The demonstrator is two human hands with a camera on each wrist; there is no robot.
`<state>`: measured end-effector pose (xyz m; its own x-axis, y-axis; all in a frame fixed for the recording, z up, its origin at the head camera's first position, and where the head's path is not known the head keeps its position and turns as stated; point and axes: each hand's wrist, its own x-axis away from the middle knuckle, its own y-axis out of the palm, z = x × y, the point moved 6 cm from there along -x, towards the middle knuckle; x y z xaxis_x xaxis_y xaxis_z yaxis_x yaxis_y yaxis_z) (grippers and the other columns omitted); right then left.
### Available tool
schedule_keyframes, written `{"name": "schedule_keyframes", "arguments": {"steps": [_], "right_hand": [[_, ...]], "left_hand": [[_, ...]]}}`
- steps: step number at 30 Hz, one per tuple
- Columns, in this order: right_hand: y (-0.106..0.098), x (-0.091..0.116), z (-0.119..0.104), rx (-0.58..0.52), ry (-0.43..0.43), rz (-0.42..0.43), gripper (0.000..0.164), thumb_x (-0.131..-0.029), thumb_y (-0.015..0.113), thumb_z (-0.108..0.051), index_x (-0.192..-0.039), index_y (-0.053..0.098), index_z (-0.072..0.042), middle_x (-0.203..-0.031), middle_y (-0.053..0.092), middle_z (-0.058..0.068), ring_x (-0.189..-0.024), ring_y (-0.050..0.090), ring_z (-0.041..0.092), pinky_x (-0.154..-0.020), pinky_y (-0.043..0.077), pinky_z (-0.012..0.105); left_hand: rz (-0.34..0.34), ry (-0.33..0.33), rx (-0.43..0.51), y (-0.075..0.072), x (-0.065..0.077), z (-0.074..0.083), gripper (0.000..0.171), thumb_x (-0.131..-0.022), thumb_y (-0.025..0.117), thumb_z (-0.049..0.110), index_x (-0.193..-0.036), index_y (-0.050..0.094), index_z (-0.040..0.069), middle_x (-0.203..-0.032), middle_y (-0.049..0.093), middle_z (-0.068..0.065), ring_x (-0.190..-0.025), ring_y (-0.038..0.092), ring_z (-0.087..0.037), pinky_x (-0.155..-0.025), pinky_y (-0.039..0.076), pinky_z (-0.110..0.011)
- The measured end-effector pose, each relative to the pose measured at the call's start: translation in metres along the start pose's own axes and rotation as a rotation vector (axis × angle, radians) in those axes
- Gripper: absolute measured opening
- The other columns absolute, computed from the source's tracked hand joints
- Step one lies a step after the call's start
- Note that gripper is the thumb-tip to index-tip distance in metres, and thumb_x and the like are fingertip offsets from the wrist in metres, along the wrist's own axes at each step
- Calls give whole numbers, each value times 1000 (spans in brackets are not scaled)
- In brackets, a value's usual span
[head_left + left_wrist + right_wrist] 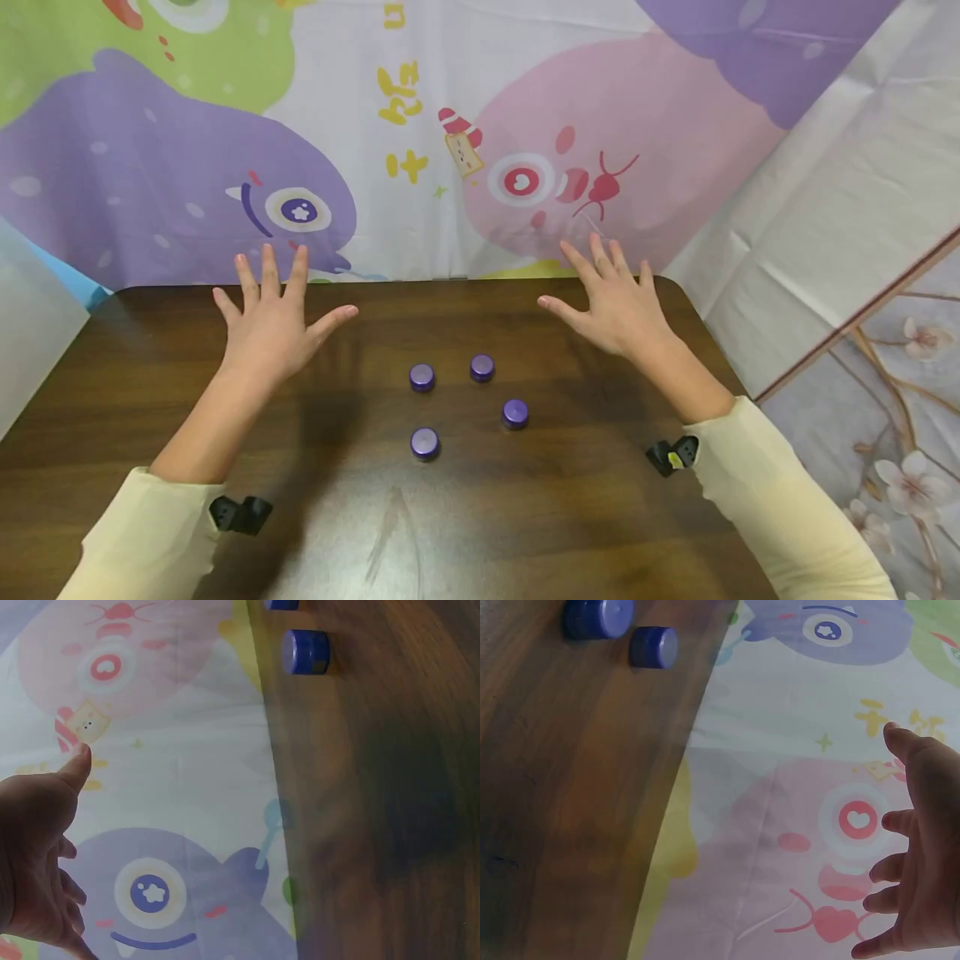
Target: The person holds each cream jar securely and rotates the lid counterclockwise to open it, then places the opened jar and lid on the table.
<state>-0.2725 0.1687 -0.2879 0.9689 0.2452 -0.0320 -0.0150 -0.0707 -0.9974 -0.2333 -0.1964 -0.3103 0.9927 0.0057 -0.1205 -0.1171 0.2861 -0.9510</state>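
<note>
Several small purple bottle caps stand on the brown wooden table [585,517]. In the head view they form a loose cluster: a back-left cap [422,377], a back-right cap [482,367], a right cap [515,413] and a front cap [424,444]. My left hand [266,329] is held over the table left of them, fingers spread and holding nothing. To their right my right hand [618,308] hovers likewise, fingers spread. One cap [306,652] shows at the top of the left wrist view; two, including a smaller-looking cap [654,647], show in the right wrist view.
A cloth [442,225] printed with cartoon creatures hangs behind the table's far edge. At the right stands a panel [892,433] with a flower pattern and a brownish border. Each sleeve cuff carries a small black wrist camera [242,515]. Shadows of the arms fall across the wood.
</note>
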Motion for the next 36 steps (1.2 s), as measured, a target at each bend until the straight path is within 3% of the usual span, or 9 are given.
{"name": "schedule_keyframes", "arguments": {"steps": [8, 14, 18, 28, 36], "right_hand": [[5, -1, -3, -8, -31, 42, 86, -82, 36, -76, -150, 16, -28, -156, 14, 16, -144, 15, 35, -110, 15, 63], [8, 0, -6, -45, -57, 83, 82, -84, 46, -69, -147, 28, -20, -153, 23, 18, -141, 24, 34, -107, 25, 59], [11, 1, -9, -70, -84, 111, 79, -84, 51, -64, -144, 35, -16, -150, 30, 19, -137, 32, 34, -104, 31, 58], [23, 8, -20, -107, -146, 147, 70, -85, 56, -58, -137, 47, -12, -143, 43, 17, -127, 44, 37, -98, 37, 59], [38, 13, -34, -144, -188, 143, 64, -85, 57, -55, -133, 51, -12, -139, 48, 15, -126, 46, 35, -98, 38, 56]], "left_hand": [[-25, 19, 112, 5, 0, -6, 102, -83, 43, 72, -151, 0, 10, -153, -5, -28, -138, -12, -49, -103, 6, -73], [31, 82, 137, 9, 4, -4, 97, -84, 53, 62, -148, 16, 0, -147, 23, -33, -136, 18, -52, -100, 22, -71], [61, 109, 176, 12, 6, -2, 91, -83, 59, 57, -145, 26, -1, -140, 36, -33, -128, 32, -51, -96, 28, -70], [28, 133, 209, 31, 12, 2, 80, -82, 66, 47, -139, 39, -2, -133, 46, -30, -122, 41, -49, -99, 33, -62], [-12, 136, 256, 48, 18, 4, 77, -82, 68, 45, -138, 41, -1, -130, 50, -28, -121, 43, -46, -100, 35, -58]]}}
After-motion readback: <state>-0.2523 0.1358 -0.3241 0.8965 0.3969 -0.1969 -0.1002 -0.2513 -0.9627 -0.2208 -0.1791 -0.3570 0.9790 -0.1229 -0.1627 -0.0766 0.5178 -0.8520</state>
